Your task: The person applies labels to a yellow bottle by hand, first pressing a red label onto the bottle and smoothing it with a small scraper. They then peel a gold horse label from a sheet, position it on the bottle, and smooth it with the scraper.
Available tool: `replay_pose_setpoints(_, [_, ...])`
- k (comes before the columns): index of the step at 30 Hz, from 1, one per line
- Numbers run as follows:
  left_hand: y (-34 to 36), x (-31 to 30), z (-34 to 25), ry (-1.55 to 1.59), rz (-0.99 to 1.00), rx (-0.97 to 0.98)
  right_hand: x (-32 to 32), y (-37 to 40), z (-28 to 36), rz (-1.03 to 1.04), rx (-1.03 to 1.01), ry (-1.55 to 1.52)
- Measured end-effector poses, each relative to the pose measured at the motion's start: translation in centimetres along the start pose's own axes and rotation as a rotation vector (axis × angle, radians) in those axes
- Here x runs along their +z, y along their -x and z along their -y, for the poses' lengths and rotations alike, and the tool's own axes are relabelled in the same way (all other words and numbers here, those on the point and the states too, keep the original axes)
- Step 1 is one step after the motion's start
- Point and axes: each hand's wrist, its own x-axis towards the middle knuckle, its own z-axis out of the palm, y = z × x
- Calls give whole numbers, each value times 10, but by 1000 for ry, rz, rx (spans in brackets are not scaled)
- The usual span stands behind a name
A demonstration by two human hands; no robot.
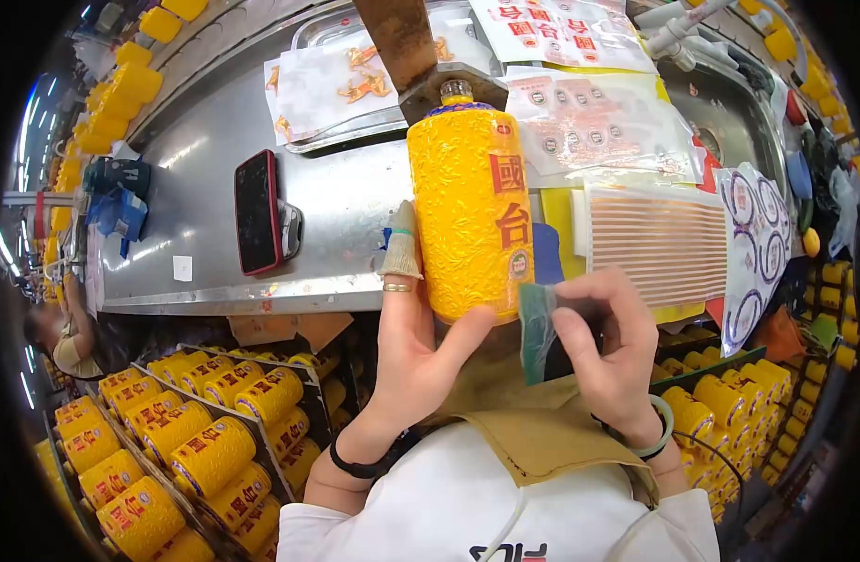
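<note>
The steel worktable (205,140) spans the upper field. On it lies a shallow metal tray (310,30) carrying a sheet printed with gold figures (341,84). Below the table edge, at lower left, a compartmented crate (261,426) holds yellow bottles (215,454) lying on their sides, each with red characters on its label. A second batch of yellow bottles (730,398) is packed at lower right. The held bottle (467,215) stands upright in front of the table at centre. It has a yellow embossed body and a blue neck band, with the red characters "國台" set one above the other and a small round seal below them. The left hand (416,356) grips its lower part: thumb under the base, and the index finger, in a finger cot (400,245), extended up the side. The right hand (608,347) is pinched closed on a small greenish film piece (536,328), which touches the bottle's lower right edge. A sheet of red-lettered labels (552,28), a sheet of round seals (589,122) and a striped sheet (669,244) lie on the table, their text too small to read. A red-cased phone (258,212) lies at left.
</note>
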Motion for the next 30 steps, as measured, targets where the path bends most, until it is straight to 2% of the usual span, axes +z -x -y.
replay_pose_setpoints(2, [2,-6,4,150,21,47,3,-2,7,13,-14,14])
replay_pose_setpoints(9, [2,-17,10,26,108,116,18,-9,29,86,-94,122])
replay_pose_setpoints(11, [0,-13,8,178,-41,-96,18,-10,32,103,-132,170])
replay_pose_setpoints(12, [4,-16,11,180,-41,-95,16,-8,29,103,-132,172])
replay_pose_setpoints(14, [13,-27,20,-388,30,233,13,-2,15,10,-37,113])
replay_pose_setpoints(15, [10,-24,21,-501,-30,338,11,1,7,-18,-5,85])
replay_pose_setpoints(16, [10,-23,22,-500,-30,340,10,2,4,-18,-6,85])
replay_pose_setpoints(18, [9,-21,25,-891,-110,590,8,3,-1,-75,91,-47])
replay_pose_setpoints(20, [3,-17,24,-917,-177,626,-1,4,-11,-56,112,-32])
replay_pose_setpoints(22, [-2,-25,29,-977,-82,866,-9,1,-20,-13,124,119])
replay_pose_setpoints(24, [2,-24,30,-947,-105,804,-12,1,-18,-21,182,135])
replay_pose_setpoints(26, [4,-25,40,-816,-133,760,-11,1,-18,-82,195,-17])
replay_pose_setpoints(27, [11,-21,52,-430,-229,516,-14,-3,-8,-91,219,-55])
replay_pose_setpoints(30, [19,-22,50,-612,-274,550,-15,-6,-10,-117,171,-52])
